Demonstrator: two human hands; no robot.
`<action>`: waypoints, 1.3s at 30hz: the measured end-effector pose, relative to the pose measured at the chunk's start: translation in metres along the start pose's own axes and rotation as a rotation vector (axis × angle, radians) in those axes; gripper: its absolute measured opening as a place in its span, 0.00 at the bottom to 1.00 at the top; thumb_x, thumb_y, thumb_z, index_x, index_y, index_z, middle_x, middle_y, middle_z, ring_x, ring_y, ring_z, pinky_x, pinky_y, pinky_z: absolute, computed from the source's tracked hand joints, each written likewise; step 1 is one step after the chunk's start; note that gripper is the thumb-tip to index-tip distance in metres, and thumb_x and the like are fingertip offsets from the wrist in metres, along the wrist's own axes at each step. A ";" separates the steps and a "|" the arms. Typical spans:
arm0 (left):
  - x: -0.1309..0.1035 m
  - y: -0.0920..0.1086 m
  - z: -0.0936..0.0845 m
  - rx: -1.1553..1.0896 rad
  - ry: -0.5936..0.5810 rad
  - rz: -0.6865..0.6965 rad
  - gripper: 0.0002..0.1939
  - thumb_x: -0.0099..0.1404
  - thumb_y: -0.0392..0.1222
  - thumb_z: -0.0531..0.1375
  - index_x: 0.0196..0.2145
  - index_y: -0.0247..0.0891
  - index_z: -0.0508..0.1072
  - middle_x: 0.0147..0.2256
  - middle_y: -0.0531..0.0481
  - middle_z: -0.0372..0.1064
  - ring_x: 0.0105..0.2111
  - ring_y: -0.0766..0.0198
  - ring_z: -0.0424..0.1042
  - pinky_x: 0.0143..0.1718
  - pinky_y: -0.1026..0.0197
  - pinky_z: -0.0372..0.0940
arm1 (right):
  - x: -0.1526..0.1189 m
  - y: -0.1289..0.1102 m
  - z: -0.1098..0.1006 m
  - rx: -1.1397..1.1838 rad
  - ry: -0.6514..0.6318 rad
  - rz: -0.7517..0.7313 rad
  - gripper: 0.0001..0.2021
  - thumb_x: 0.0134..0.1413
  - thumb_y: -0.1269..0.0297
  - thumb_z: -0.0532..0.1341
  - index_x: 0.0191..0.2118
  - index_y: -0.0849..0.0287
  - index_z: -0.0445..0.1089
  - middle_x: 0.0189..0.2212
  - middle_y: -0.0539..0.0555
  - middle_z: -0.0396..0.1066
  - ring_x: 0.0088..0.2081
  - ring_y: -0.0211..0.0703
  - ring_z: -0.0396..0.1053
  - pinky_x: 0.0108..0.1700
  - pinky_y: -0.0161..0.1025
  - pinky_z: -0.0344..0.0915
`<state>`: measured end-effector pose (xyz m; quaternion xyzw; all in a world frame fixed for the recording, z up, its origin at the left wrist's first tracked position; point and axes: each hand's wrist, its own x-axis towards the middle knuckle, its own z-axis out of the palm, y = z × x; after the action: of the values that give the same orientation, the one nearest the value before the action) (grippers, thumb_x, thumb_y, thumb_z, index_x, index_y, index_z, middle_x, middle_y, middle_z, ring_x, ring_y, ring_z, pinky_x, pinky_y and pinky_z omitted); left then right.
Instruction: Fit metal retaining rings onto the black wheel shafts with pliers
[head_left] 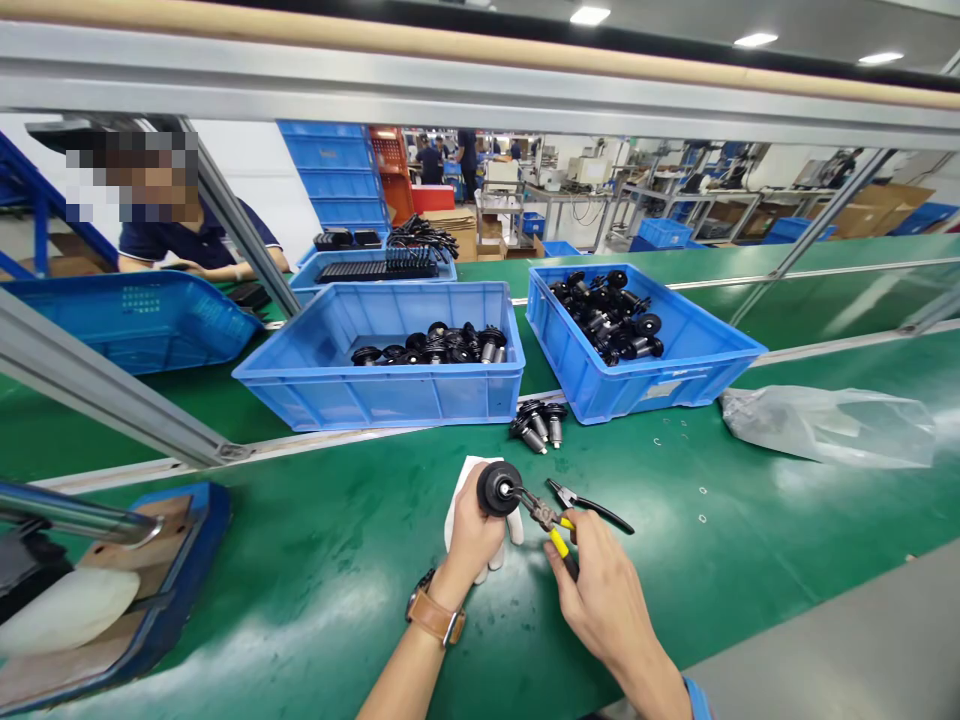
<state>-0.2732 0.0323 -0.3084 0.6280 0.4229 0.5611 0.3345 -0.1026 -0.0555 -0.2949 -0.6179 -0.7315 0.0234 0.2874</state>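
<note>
My left hand (474,532) is closed around a round black part (492,486) with a small bright shaft at its centre. My right hand (607,590) grips circlip pliers (541,512) with yellow and black handles, their tips at the shaft on the black part's face. Under my left hand lies a white glove (459,492) on the green bench. A second pair of pliers (592,504) with black handles rests just beyond my right hand. Several black parts with silver bodies (537,424) lie grouped in front of the bins.
Two blue bins (390,395) (660,388) hold more black parts. A clear plastic bag (829,425) and small rings (703,491) lie to the right. A blue-edged fixture (199,530) stands left, near a slanted metal post (112,380). A person (199,240) sits across the bench.
</note>
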 end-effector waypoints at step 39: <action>-0.004 0.006 0.003 -0.025 -0.071 -0.029 0.17 0.51 0.25 0.54 0.34 0.41 0.73 0.31 0.50 0.70 0.33 0.59 0.69 0.37 0.59 0.64 | 0.002 0.000 -0.007 -0.199 -0.050 -0.031 0.13 0.67 0.64 0.51 0.54 0.59 0.60 0.39 0.58 0.63 0.38 0.51 0.63 0.37 0.46 0.64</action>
<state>-0.2692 0.0258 -0.3050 0.6373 0.4127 0.5387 0.3652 -0.1000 -0.0563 -0.2882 -0.6312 -0.7466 -0.0384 0.2067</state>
